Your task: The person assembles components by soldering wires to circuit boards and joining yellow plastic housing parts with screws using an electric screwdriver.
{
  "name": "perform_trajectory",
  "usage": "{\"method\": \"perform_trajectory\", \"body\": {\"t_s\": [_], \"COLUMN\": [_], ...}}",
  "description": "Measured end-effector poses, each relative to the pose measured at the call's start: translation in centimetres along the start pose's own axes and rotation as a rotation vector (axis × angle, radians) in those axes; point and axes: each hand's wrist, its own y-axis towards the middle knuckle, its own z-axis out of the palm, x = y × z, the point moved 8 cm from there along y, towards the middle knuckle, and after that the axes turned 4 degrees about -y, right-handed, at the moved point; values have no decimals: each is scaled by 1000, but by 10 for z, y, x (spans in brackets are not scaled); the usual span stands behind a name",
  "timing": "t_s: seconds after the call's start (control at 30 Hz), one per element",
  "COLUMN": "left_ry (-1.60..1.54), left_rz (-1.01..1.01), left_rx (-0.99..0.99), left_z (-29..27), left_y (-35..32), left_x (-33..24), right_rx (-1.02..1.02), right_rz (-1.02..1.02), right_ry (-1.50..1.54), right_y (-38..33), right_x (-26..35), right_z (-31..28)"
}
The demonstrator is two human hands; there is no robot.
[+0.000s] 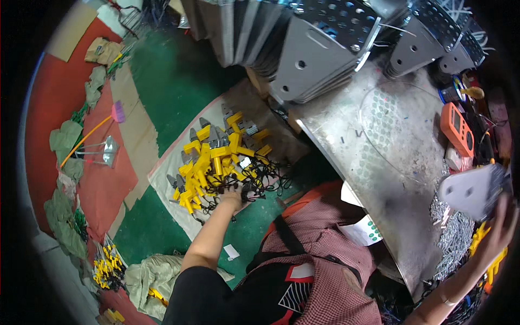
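Observation:
On the floor sheet lies a heap of yellow-and-grey pieces (203,162) with black cords (265,181) tangled along its near side. My left hand (233,195) reaches down into the cords at the heap's edge. Its fingers look curled, but what they hold is hidden. Out at the far right, my right hand (505,219) is smeared by motion. Its fingers overlap the lower edge of a grey metal bracket (468,190) with two holes, which is blurred too and appears held by them.
A metal worktable (374,135) stands at right, with stacked grey brackets (319,59) at its back. An orange meter (457,129) and a pile of silvery hardware (455,238) lie along its right side. Left, a broom (118,112) lies over red sheeting.

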Motion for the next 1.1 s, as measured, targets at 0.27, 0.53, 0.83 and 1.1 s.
{"method": "perform_trajectory", "body": {"t_s": [0.27,0.53,0.83,1.1], "left_ry": [-457,141,71,116], "left_rz": [1426,1667,1680,1709], "left_rx": [374,-524,-482,-523], "left_z": [-223,-218,-198,-191], "left_y": [-263,-393,-378,-386], "left_x": [-215,-409,-427,-439], "right_rx": [650,654,263,-52], "right_rz": [934,276,297,429], "right_ry": [589,9,-264,-454], "right_y": [-194,-176,-36,0], "right_x": [-23,-20,-177,-234], "right_z": [51,30,13,16]}}
